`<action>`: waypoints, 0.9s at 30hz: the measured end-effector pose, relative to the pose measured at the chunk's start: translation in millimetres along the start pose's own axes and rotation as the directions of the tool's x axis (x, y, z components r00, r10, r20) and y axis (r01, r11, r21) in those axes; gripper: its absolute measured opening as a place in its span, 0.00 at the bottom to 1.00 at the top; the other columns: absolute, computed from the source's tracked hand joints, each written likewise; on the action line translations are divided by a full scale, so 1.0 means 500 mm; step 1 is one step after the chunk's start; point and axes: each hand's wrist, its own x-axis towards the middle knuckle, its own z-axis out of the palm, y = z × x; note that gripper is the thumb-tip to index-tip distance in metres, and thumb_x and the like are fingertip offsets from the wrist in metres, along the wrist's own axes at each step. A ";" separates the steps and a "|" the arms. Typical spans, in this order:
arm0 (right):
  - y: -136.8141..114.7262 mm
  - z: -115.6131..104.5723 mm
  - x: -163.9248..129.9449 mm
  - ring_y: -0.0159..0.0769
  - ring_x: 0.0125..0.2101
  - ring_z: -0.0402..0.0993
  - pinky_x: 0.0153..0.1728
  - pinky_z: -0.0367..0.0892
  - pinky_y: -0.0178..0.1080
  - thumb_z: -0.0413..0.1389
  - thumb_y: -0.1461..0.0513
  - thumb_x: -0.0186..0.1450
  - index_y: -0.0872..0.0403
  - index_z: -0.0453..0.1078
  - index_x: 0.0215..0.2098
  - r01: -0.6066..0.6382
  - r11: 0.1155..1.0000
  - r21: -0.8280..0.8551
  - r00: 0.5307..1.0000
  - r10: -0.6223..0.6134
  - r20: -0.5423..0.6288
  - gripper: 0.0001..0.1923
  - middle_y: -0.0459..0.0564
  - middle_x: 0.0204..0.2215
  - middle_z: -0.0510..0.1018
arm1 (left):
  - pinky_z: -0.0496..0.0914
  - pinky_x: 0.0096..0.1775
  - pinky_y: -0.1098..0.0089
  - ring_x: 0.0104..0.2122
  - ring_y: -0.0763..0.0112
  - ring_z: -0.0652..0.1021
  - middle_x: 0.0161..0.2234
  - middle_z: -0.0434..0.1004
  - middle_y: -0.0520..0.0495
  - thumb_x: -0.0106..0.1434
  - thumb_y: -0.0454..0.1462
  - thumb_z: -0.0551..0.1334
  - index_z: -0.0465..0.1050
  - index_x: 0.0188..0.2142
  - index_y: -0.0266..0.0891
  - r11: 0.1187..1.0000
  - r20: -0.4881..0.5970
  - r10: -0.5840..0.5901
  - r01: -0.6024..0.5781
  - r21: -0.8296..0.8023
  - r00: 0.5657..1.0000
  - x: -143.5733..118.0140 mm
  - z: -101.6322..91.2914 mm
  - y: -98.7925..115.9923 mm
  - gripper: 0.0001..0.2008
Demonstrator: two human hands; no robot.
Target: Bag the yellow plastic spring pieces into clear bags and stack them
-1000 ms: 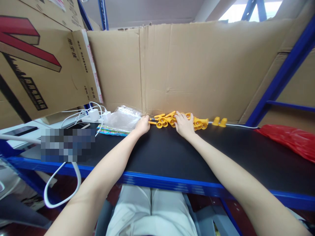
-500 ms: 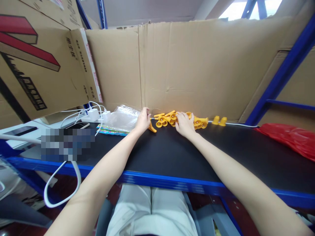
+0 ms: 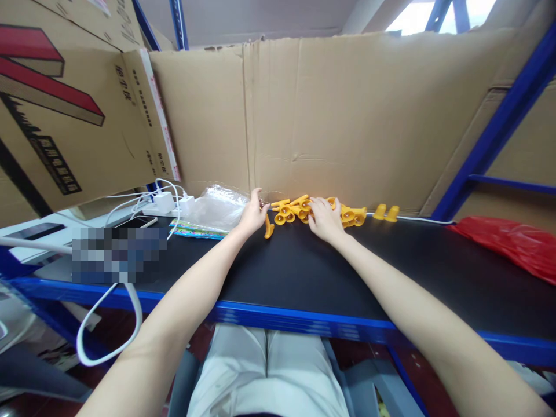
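My left hand (image 3: 253, 213) is closed, thumb and fingers around the upper end of a yellow curved plastic piece (image 3: 269, 230). That piece points down toward the black tabletop, its top hidden by the hand. To the right lies a heap of yellow trumpet-shaped plastic pieces (image 3: 285, 214), several with their flared mouths facing me. My right hand (image 3: 325, 219) rests palm down across the middle of this heap, fingers spread over the pieces and covering some. Further right, two yellow cup-like pieces (image 3: 386, 212) stand side by side, apart from the heap.
A clear plastic bag (image 3: 219, 205) lies left of my left hand on a colourful packet (image 3: 197, 230). White chargers and cables (image 3: 164, 201) sit further left. A red plastic bag (image 3: 508, 240) is at right. Cardboard (image 3: 347, 116) walls the back; a blue rail (image 3: 299, 321) edges the table.
The yellow curved piece at my left hand has turned, its lower end now pointing more straight down and toward me. My right hand stays on the heap.
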 end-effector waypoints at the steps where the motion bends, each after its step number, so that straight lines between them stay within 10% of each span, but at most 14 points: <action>1: 0.000 0.000 0.000 0.47 0.53 0.56 0.53 0.35 0.60 0.44 0.65 0.60 0.58 0.62 0.49 0.002 1.000 0.008 1.000 -0.002 -0.003 0.19 0.58 0.52 0.65 | 0.66 0.37 0.67 0.32 0.69 0.73 0.32 0.70 0.46 0.58 0.34 0.56 0.51 0.54 0.33 1.000 0.011 0.000 0.000 -0.007 1.000 -0.001 0.001 0.000 0.24; 17: 0.004 0.000 0.000 0.45 0.52 0.57 0.53 0.36 0.59 0.44 0.65 0.59 0.57 0.62 0.49 0.020 0.999 0.031 0.999 -0.019 -0.029 0.19 0.57 0.52 0.66 | 0.65 0.31 0.73 0.25 0.75 0.70 0.29 0.69 0.51 0.52 0.36 0.61 0.53 0.54 0.35 0.987 0.215 0.142 -0.122 -0.103 0.966 -0.026 0.017 0.041 0.30; 22: 0.003 -0.002 0.000 0.45 0.52 0.58 0.53 0.37 0.59 0.44 0.65 0.59 0.57 0.62 0.48 0.022 0.999 0.035 0.999 -0.021 -0.028 0.19 0.58 0.51 0.67 | 0.63 0.29 0.72 0.25 0.73 0.70 0.24 0.69 0.51 0.52 0.38 0.60 0.69 0.30 0.35 0.988 0.466 0.121 -0.154 0.033 0.876 -0.031 0.025 0.032 0.08; 27: 0.002 -0.006 0.002 0.45 0.50 0.60 0.53 0.36 0.59 0.43 0.65 0.60 0.56 0.63 0.48 0.038 0.999 0.036 0.998 -0.036 -0.050 0.19 0.58 0.50 0.68 | 0.62 0.27 0.72 0.24 0.72 0.70 0.23 0.71 0.50 0.51 0.39 0.60 0.69 0.25 0.36 0.991 0.510 0.058 -0.110 0.072 0.858 -0.030 0.018 0.030 0.07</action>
